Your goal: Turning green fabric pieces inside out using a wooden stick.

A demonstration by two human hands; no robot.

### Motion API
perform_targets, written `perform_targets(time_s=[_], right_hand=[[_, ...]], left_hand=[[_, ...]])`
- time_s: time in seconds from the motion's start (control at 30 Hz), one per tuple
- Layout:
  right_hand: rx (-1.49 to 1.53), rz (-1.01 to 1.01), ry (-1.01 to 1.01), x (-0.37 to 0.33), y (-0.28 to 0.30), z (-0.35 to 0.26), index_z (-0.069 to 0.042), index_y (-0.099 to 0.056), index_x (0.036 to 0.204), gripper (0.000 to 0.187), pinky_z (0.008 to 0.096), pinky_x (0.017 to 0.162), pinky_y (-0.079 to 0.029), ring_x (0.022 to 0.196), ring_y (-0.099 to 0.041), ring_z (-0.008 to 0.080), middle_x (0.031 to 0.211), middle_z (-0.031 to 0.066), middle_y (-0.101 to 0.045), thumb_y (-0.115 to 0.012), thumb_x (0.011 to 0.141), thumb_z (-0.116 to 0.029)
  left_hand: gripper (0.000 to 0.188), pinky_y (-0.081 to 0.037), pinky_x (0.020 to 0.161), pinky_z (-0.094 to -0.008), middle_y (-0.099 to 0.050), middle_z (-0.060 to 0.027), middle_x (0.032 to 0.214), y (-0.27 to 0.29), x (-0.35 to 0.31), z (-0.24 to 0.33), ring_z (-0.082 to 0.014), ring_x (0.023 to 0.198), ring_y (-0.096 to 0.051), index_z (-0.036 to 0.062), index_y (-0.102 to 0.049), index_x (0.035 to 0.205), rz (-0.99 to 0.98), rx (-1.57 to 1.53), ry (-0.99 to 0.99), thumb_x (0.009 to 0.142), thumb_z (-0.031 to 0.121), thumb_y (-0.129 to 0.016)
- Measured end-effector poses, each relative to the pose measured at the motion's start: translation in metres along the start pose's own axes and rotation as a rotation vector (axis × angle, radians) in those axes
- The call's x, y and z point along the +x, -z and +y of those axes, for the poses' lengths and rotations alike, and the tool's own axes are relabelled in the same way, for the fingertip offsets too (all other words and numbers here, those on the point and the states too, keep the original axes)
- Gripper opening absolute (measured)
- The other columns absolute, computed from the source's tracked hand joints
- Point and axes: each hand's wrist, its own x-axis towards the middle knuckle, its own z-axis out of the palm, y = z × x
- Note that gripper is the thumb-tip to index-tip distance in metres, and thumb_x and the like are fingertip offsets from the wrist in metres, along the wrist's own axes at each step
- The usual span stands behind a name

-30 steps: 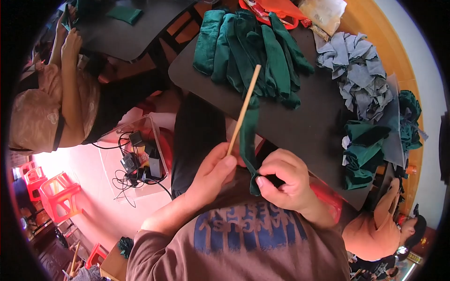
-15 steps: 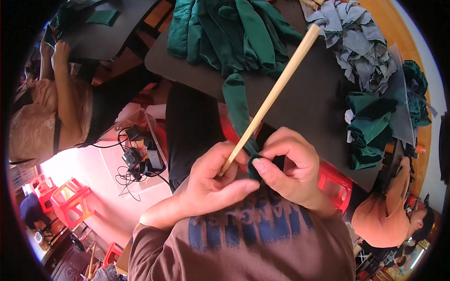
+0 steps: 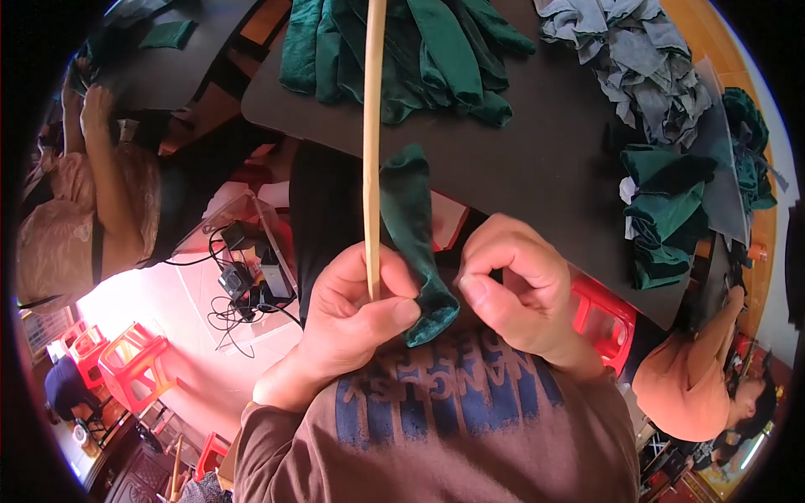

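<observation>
My left hand (image 3: 348,298) is closed round the lower end of a pale wooden stick (image 3: 373,126), which stands nearly upright in the view. Between its thumb and fingers it also pinches a narrow green velvet tube (image 3: 407,197). The tube's closed, rounded end points away from me; its near end flares out below my thumb. Just right of that near end, my right hand (image 3: 520,289) is curled, thumb and forefinger pressed together. A small gap seems to part it from the cloth, and whatever its fingertips may hold is too small to make out.
Several green velvet pieces (image 3: 419,59) lie on the dark table (image 3: 503,168), beside a grey cloth heap (image 3: 646,59) and a folded green stack (image 3: 667,210). Red stools (image 3: 134,360) and a clear bin of cables (image 3: 243,285) are lower left. Other people sit at both sides.
The stick has swung from leaning right to nearly upright. The velvet tube has shifted left with my left hand, its near end now spread, and my right fingers have come off it.
</observation>
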Motion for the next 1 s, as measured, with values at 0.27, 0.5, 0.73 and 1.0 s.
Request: perform_targets(time_s=[0.27,0.5,0.73,1.0], right_hand=[[-0.257,-0.249,0.178,0.010,-0.006,0.006,-0.002,-0.053,0.110,0.041,0.0411,0.097,-0.030,0.104,-0.048,0.0319,0.108,0.0137,-0.053,-0.062,0.072,-0.014],[0.200,-0.363,-0.124,0.000,0.007,0.011,0.000,-0.058,0.087,0.014,0.0351,0.085,-0.040,0.091,-0.056,0.0204,0.091,0.0096,-0.059,-0.062,0.074,-0.003],[0.769,0.054,-0.419,-0.005,-0.001,-0.004,-0.002,-0.056,0.091,0.010,0.0189,0.069,-0.043,0.078,-0.055,0.0059,0.088,0.0026,-0.058,-0.059,0.083,-0.007],[0.736,0.137,-0.369,-0.005,-0.009,-0.007,-0.002,-0.055,0.092,0.010,0.0192,0.069,-0.044,0.078,-0.055,0.0051,0.089,0.0018,-0.059,-0.058,0.085,-0.009]], left_hand=[[0.018,-0.041,0.068,-0.0203,-0.053,-0.0034,0.080,0.003,-0.005,0.015,-0.0093,0.073,-0.050,0.0037,-0.051,0.084,-0.102,-0.206,0.181,0.071,-0.001,-0.063],[0.020,-0.038,0.053,-0.0200,-0.054,-0.0087,0.075,0.007,0.009,0.009,-0.0090,0.058,-0.044,0.0028,-0.049,0.088,0.044,-0.251,0.015,0.078,0.015,-0.061],[0.021,-0.033,0.055,-0.0168,-0.054,-0.0066,0.080,0.005,0.001,-0.002,-0.0049,0.060,-0.042,0.0037,-0.048,0.097,-0.024,-0.089,0.120,0.085,0.019,-0.054],[0.015,-0.039,0.070,-0.0174,-0.052,-0.0001,0.087,-0.006,-0.001,-0.006,-0.0043,0.077,-0.047,0.0030,-0.048,0.097,-0.115,0.087,0.093,0.085,0.004,-0.055]])
